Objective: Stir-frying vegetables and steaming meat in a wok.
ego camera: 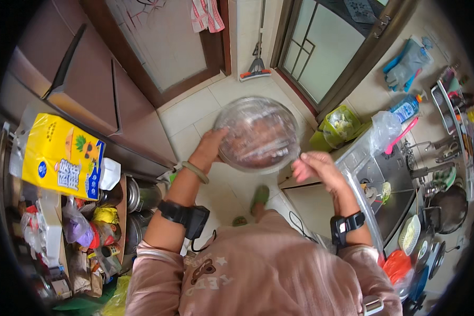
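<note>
A round metal-rimmed bowl point(223, 152) is held up in front of me, above the tiled floor. Clear plastic film point(260, 122) covers its top, and reddish-brown food shows blurred beneath. My left hand point(213, 144) grips the bowl at its left rim, with a bangle on that wrist. At the lower right rim, beside the film's edge, is my right hand point(314, 166) with its fingers bent. Blur hides whether those fingers pinch the film.
Left are a refrigerator point(91, 91), a yellow kitchen-wipes pack point(63, 158) and a crowded shelf point(122, 213). Right are a green bin point(316, 140), a sink point(395, 170), a wok point(448, 209) and a counter. A mop point(256, 71) stands between two doors.
</note>
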### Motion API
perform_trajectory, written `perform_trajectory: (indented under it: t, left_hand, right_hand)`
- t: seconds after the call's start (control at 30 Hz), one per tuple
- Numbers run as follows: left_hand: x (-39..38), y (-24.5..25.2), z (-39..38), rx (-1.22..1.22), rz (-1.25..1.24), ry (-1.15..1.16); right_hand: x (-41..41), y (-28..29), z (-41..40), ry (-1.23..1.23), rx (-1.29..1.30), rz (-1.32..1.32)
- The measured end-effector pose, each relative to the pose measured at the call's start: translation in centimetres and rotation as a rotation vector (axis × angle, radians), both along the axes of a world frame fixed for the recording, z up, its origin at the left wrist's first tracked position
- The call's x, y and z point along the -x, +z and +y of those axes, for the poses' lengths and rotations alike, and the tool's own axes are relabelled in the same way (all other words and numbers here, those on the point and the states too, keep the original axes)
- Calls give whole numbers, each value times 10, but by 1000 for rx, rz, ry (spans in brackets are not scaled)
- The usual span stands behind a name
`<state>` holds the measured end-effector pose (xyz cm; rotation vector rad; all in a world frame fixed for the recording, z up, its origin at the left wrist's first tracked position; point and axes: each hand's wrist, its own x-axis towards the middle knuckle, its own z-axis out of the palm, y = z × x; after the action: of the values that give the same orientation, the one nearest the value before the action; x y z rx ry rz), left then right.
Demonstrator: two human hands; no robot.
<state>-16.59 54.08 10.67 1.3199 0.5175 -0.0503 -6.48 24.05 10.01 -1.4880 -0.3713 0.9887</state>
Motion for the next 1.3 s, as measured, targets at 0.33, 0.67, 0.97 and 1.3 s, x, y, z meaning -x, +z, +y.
perform_trajectory:
  t: [0.33,0.67,0.97,1.3]
  left_hand:
    - [-71,14,94,-55,84,293]
    - [-127,78,168,31,114,305]
    - [-150,113,358,-235,-425,751]
    - [-139,177,514,481,-1343,1100]
  right_hand:
    - [-107,42,142,198,-110,-850]
    - [-197,56,267,303,-202,-1012]
    - [-266,111,429,252,-363,-934]
    - [-315,109,545,280,-515,-827]
